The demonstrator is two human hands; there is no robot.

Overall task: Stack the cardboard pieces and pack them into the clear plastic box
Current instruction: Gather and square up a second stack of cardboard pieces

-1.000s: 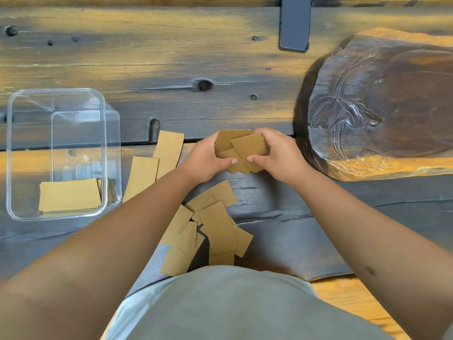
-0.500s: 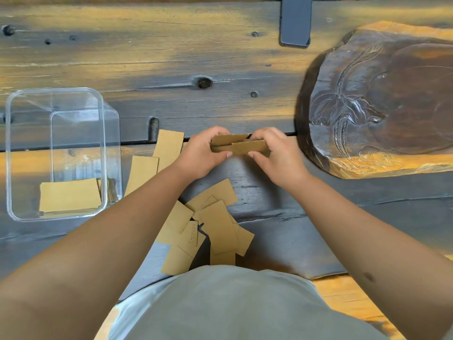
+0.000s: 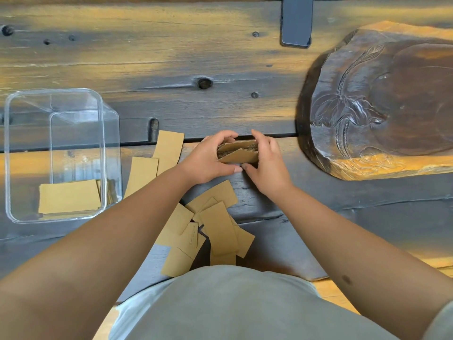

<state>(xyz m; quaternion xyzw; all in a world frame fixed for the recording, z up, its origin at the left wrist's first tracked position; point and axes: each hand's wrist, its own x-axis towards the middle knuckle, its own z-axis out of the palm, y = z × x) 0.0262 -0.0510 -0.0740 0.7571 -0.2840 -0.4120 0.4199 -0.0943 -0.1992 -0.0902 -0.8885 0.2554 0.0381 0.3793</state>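
Observation:
A small stack of brown cardboard pieces (image 3: 239, 152) stands on edge between my two hands at the table's middle. My left hand (image 3: 208, 160) grips its left end and my right hand (image 3: 266, 165) its right end. The clear plastic box (image 3: 55, 155) sits at the left, with a flat cardboard stack (image 3: 69, 196) lying in its near end. Several loose cardboard pieces (image 3: 215, 227) lie scattered below my hands, close to my body. Two more pieces (image 3: 157, 163) lie between the box and my left hand.
A large carved dark wooden slab (image 3: 382, 101) fills the right side of the plank table (image 3: 171, 57). A dark phone (image 3: 296, 20) lies at the far edge. My grey shirt covers the near table edge.
The held pieces were fanned flat a second ago. Both hands have turned them on edge and squeezed them into a tighter stack, with my right hand closing in over the right end.

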